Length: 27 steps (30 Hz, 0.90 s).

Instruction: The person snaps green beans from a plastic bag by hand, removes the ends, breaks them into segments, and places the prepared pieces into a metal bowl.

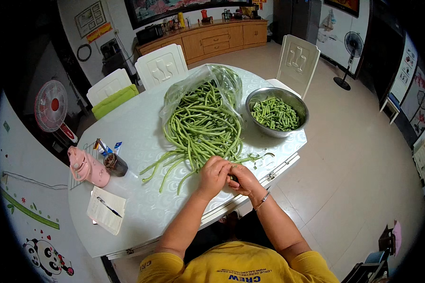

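My left hand (213, 178) and my right hand (245, 179) meet at the table's near edge, fingers bent together around green long-bean pieces (234, 178). Most of what they grip is hidden by the fingers. Just beyond them, a large heap of whole long beans (202, 123) spills from a clear plastic bag (228, 76), several ends trailing toward me. To the right of the heap is a stainless-steel bowl (302, 120) with many short-cut bean pieces (274, 113) inside. Small bean scraps (256, 157) lie between the bowl and my right hand.
On the table's left are a pink bottle (92, 169), a dark-filled jar (115, 165), a wire rack (77, 181), and a notebook (106, 208) with a pen (109, 206). White chairs (161, 67) (297, 63) stand around the table (141, 141). A fan (53, 106) is at the left.
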Tool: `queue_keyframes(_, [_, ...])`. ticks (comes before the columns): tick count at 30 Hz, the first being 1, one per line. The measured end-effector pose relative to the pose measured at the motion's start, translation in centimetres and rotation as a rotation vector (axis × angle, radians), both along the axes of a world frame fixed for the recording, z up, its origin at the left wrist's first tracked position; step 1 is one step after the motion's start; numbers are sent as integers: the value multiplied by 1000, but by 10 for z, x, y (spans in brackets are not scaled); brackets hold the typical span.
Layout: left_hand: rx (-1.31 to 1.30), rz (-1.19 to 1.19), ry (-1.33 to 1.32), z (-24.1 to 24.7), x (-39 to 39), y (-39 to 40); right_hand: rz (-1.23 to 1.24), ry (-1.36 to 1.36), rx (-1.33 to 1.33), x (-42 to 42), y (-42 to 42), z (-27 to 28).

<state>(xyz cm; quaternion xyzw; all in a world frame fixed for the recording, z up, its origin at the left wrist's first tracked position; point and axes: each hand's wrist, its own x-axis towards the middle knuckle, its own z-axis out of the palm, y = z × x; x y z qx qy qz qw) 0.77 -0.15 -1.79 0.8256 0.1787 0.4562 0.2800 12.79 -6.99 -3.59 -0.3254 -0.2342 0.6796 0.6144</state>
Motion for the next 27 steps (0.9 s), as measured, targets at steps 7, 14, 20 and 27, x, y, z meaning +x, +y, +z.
queue_keyframes(7, [-1184, -241, -161, 1, -1, 6, 88, -73, -18, 6, -1, 4])
queue_keyframes(14, [-1275, -216, -467, -6, 0, 9, 58, 27, 24, 6, -1, -4])
queue_keyframes(20, [-531, -14, -277, -4, 8, 1, -86, 290, -73, 10, 0, -14])
queue_keyframes(27, [-313, 42, 24, 12, 7, -13, 12, 426, -107, 14, -1, -17])
